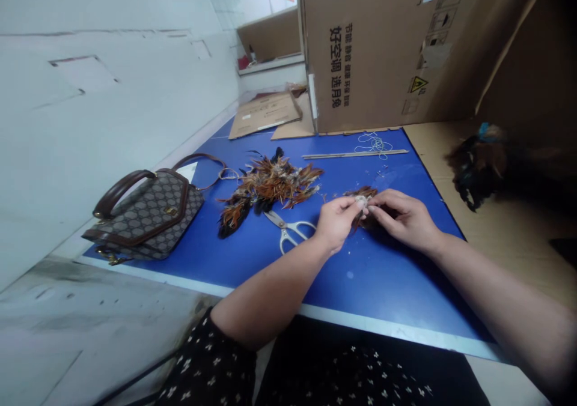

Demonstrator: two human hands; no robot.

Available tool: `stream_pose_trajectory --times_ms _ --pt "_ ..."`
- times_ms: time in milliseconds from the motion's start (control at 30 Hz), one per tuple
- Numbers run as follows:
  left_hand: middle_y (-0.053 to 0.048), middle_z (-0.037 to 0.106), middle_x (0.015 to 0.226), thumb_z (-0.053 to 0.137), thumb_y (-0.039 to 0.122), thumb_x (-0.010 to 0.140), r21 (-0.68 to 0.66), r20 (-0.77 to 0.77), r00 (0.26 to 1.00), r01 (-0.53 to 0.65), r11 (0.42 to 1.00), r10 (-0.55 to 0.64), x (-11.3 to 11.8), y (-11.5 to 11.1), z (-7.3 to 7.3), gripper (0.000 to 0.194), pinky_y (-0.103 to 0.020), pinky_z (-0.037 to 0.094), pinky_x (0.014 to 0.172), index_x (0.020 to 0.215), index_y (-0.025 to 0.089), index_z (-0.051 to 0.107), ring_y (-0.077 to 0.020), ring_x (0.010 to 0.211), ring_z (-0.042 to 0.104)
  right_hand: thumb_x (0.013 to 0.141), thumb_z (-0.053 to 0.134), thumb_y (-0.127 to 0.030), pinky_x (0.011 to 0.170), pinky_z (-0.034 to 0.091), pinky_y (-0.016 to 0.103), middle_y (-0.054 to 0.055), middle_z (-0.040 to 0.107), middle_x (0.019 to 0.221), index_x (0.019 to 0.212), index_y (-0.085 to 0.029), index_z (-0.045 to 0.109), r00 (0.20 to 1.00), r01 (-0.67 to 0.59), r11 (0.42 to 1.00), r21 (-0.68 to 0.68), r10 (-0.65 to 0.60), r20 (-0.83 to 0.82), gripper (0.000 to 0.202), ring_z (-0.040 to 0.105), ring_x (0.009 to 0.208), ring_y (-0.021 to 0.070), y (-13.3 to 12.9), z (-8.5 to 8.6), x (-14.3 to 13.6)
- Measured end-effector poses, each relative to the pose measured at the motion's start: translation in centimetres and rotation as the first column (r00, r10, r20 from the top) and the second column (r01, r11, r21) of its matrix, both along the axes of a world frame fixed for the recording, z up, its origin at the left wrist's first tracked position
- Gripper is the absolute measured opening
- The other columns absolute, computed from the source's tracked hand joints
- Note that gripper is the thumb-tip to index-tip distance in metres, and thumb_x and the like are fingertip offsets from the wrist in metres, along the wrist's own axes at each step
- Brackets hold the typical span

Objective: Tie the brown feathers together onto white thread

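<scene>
Both hands meet over the blue table (252, 262), right of its middle. My left hand (337, 223) pinches the pale, fluffy end of a small bunch of brown feathers (364, 192). My right hand (403, 218) has thumb and forefinger closed at the same pale end, from the other side. The feathers show behind and below the fingers; the exact grip is hidden. Silver scissors (288, 229) lie beside my left hand, blades pointing away. A larger heap of orange, brown and black feathers (270, 181) lies beyond the scissors.
A patterned handbag (148, 214) stands at the left. Behind are thin sticks (347, 154), tangled string (376, 146), flat cardboard (265, 115) and a large carton (374, 51). Dark feathers (482, 163) lie on cardboard at the right.
</scene>
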State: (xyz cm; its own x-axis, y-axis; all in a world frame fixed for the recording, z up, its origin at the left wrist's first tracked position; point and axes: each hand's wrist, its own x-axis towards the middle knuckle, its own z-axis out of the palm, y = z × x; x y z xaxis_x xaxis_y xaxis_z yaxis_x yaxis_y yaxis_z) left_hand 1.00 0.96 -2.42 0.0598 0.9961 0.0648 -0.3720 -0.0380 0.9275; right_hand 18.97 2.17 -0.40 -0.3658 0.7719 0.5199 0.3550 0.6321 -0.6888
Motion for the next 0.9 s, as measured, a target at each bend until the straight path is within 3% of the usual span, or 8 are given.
stream_pose_trajectory --times_ms 133,233,333,500,700,900 --pt "-0.006 0.072 0.077 0.089 0.043 0.070 -0.076 0.106 0.994 -0.004 0.997 0.012 -0.3 0.1 0.6 0.033 -0.028 0.048 0.075 0.080 0.013 0.077 -0.0121 0.070 0.061 0.092 0.070 -0.043 0.087 0.058 0.043 0.011 0.074 0.114 0.117 -0.028 0.074 0.997 0.042 0.997 -0.060 -0.045 -0.058 0.029 0.070 0.094 0.0269 -0.1 -0.3 0.2" --pt "-0.006 0.072 0.078 0.091 0.040 0.068 -0.099 0.188 0.982 0.023 0.995 -0.004 -0.5 0.0 1.3 0.035 -0.029 0.047 0.076 0.084 0.012 0.078 -0.0122 0.071 0.062 0.090 0.073 -0.044 0.070 0.059 0.037 0.012 0.072 0.126 0.138 -0.026 0.063 0.992 -0.067 0.968 -0.243 0.040 -0.116 0.052 0.068 0.075 0.0196 -0.4 -0.7 0.2" --pt "-0.007 0.071 0.079 0.091 0.037 0.068 -0.086 0.229 0.973 0.033 0.996 -0.012 -0.6 0.0 1.7 0.034 -0.029 0.047 0.078 0.085 0.011 0.077 -0.0128 0.075 0.063 0.091 0.072 -0.040 0.067 0.060 0.034 0.013 0.074 0.123 0.147 -0.023 0.055 0.982 -0.160 0.932 -0.326 0.117 -0.149 0.060 0.068 0.070 0.0166 -0.6 -1.0 -0.2" --pt "-0.006 0.070 0.081 0.089 0.033 0.072 -0.067 0.252 0.967 0.049 0.997 -0.031 -1.0 0.2 1.8 0.028 -0.028 0.046 0.074 0.084 0.012 0.075 -0.0115 0.073 0.060 0.092 0.071 -0.041 0.064 0.060 0.033 0.012 0.076 0.119 0.140 -0.024 0.062 0.972 -0.136 0.936 -0.325 0.062 -0.229 0.051 0.070 0.075 0.0184 -0.7 -0.9 -0.9" --pt "-0.007 0.071 0.089 0.088 0.031 0.074 -0.077 0.274 0.958 0.110 0.991 -0.085 -1.1 0.1 1.8 0.029 -0.028 0.047 0.072 0.087 0.012 0.073 -0.0109 0.073 0.061 0.094 0.069 -0.046 0.056 0.055 0.032 0.009 0.077 0.102 0.117 -0.023 0.075 0.964 0.034 0.958 -0.285 -0.107 -0.245 0.033 0.061 0.058 0.0133 -0.8 0.0 -0.6" --pt "-0.005 0.070 0.083 0.091 0.035 0.072 -0.111 0.231 0.950 0.242 0.964 -0.212 -1.0 -0.6 1.9 0.037 -0.027 0.047 0.071 0.090 0.011 0.070 -0.0105 0.069 0.062 0.093 0.072 -0.048 0.058 0.057 0.031 0.009 0.075 0.110 0.118 -0.025 0.077 0.966 -0.046 0.957 -0.288 -0.031 -0.257 0.035 0.064 0.067 0.0150 -0.9 0.3 -0.1"
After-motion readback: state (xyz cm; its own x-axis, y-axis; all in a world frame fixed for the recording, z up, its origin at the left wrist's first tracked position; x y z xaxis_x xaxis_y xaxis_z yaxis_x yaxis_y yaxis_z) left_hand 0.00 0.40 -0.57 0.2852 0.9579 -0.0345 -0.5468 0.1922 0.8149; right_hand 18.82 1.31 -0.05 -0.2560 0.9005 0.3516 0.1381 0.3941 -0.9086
